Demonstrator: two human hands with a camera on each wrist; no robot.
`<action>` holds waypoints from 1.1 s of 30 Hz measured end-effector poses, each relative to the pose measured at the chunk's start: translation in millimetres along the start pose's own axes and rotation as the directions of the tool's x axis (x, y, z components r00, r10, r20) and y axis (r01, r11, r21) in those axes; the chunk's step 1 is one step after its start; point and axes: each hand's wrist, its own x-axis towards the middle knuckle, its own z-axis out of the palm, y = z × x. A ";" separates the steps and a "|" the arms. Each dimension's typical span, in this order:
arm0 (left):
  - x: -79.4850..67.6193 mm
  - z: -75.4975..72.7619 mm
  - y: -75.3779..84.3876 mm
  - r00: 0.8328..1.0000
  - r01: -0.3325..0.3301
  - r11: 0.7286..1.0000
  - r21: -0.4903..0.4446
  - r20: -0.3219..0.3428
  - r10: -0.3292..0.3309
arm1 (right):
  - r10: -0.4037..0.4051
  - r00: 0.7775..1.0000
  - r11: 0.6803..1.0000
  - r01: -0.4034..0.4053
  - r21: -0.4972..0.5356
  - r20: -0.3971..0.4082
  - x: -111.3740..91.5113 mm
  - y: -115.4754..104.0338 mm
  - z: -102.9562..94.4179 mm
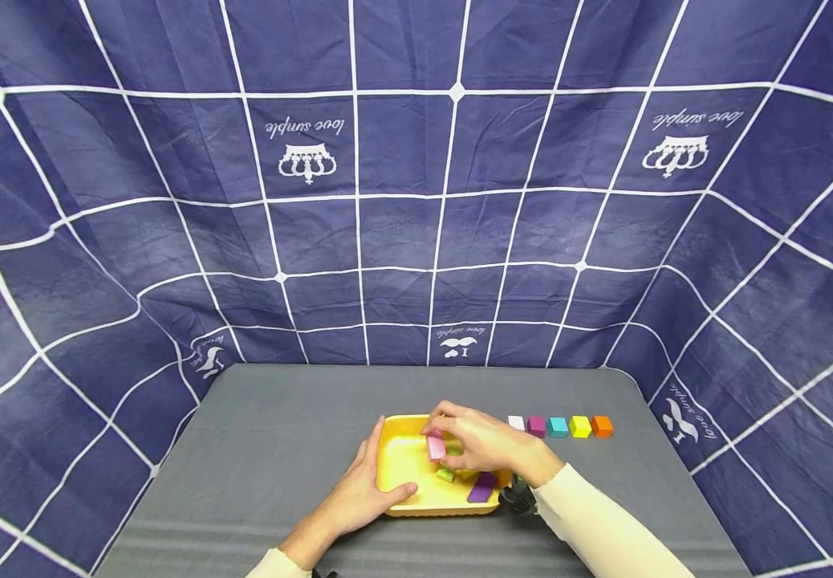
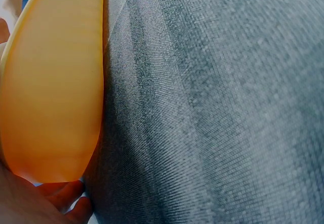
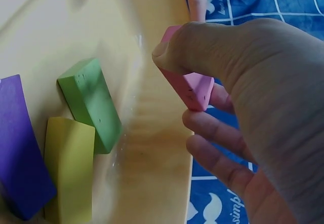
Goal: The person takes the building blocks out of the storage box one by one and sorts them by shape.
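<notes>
A pink block [image 1: 436,449] is pinched between the thumb and fingers of my right hand [image 1: 485,440], raised over the yellow tray [image 1: 405,461]. In the right wrist view the thumb lies across the upper part of the pink block [image 3: 202,88]. My left hand [image 1: 362,494] holds the tray's left side, its thumb over the front rim and its fingers along the outer wall. Inside the tray lie a green block [image 3: 93,105], a yellow block [image 3: 71,168] touching it, and a purple block [image 1: 482,487].
Right of the tray, a row of small cubes stands on the grey cloth: white [image 1: 516,422], magenta [image 1: 536,426], teal [image 1: 557,427], yellow [image 1: 580,426] and orange [image 1: 603,426]. Blue gridded curtains [image 1: 402,233] enclose the back and sides.
</notes>
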 end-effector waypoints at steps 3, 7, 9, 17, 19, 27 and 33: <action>0.0 0.2 -0.4 1.000 0.001 1.000 -0.002 0.001 -0.001 | -0.005 1.000 1.000 0.005 0.009 -0.015 -1.9 1.0 -2.1; 0.2 0.3 0.3 1.000 0.003 1.000 -0.004 0.003 -0.003 | -0.007 0.999 1.000 0.007 -0.003 -0.038 -6.2 2.2 -5.4; 0.5 0.5 0.6 1.000 0.001 1.000 -0.004 0.001 -0.001 | -0.006 0.999 1.000 0.005 -0.010 -0.050 -8.2 2.8 -7.5; 0.9 1.9 -0.2 1.000 -0.003 1.000 0.002 -0.007 0.003 | -0.016 0.995 1.000 0.016 -0.006 -0.096 -17.5 9.7 -9.9; 1.1 2.2 -0.6 1.000 -0.004 1.000 0.001 -0.012 0.004 | -0.012 0.995 1.000 0.012 -0.001 -0.102 -19.8 11.4 -10.1; 1.5 3.4 -1.9 1.000 0.005 1.000 0.004 -0.016 -0.005 | 0.004 0.992 1.000 -0.004 -0.003 -0.125 -32.3 19.4 -10.6; 1.0 3.0 0.1 1.000 0.004 1.000 0.012 -0.021 -0.004 | 0.011 0.990 1.000 -0.011 -0.003 -0.138 -41.0 23.4 -14.2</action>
